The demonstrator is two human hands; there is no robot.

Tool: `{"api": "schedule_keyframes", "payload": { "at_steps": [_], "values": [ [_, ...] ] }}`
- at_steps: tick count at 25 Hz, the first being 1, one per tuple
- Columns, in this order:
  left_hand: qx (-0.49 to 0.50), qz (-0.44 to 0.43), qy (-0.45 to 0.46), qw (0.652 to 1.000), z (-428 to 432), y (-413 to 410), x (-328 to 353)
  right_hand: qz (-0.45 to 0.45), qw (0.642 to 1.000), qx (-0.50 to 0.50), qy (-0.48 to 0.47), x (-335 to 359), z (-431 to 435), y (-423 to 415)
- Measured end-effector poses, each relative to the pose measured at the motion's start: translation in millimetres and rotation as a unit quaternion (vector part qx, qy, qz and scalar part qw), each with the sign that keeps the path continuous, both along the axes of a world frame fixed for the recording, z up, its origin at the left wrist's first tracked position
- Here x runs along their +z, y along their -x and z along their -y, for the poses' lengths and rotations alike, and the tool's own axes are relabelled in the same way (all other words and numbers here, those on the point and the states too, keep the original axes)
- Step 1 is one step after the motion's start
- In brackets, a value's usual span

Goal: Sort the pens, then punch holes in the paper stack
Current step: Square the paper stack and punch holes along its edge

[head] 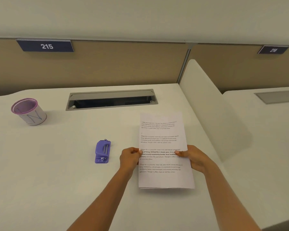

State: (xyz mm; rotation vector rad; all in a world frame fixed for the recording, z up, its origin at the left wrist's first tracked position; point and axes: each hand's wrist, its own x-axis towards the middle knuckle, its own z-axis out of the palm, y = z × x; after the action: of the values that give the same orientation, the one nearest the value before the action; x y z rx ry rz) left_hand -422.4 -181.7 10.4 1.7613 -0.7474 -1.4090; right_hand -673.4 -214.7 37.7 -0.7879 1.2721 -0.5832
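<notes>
A stack of printed paper [162,140] is held above the white desk [57,164] at centre right. My left hand [129,157] pinches its left edge and my right hand [193,158] grips its right edge, thumbs on top. A purple hole punch [102,153] lies on the desk just left of my left hand, untouched. A white pen cup with a pink rim [29,112] stands at the far left. No pens show outside it, and its inside is hard to see.
A grey cable tray with its lid open [111,99] is set into the desk behind the paper. A white divider [207,104] rises on the right, with a neighbouring desk beyond. Tan partition panels carry number plates 215 [46,46] and 216.
</notes>
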Motion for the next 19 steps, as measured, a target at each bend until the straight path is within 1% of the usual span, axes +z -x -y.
{"api": "schedule_keyframes", "payload": {
  "at_steps": [2,4,7,11,15,19],
  "values": [
    [0.006,0.019,-0.005,1.000,10,7,-2,-0.011,1.000,-0.026,0.004,-4,8,5],
    [0.007,0.039,-0.014,0.999,21,13,-5,-0.040,0.997,-0.059,0.016,-7,16,6],
    [-0.028,0.095,-0.037,0.994,33,16,-8,-0.100,0.991,-0.089,0.026,-11,28,4],
    [-0.099,0.189,-0.053,0.975,39,16,-7,-0.145,0.986,-0.080,0.025,-19,38,4],
    [-0.144,0.277,-0.049,0.949,39,13,-11,-0.220,0.971,-0.074,0.055,-23,40,1],
    [-0.148,0.315,-0.033,0.937,29,8,-11,-0.301,0.947,-0.070,0.081,-18,41,1]
  ]
}}
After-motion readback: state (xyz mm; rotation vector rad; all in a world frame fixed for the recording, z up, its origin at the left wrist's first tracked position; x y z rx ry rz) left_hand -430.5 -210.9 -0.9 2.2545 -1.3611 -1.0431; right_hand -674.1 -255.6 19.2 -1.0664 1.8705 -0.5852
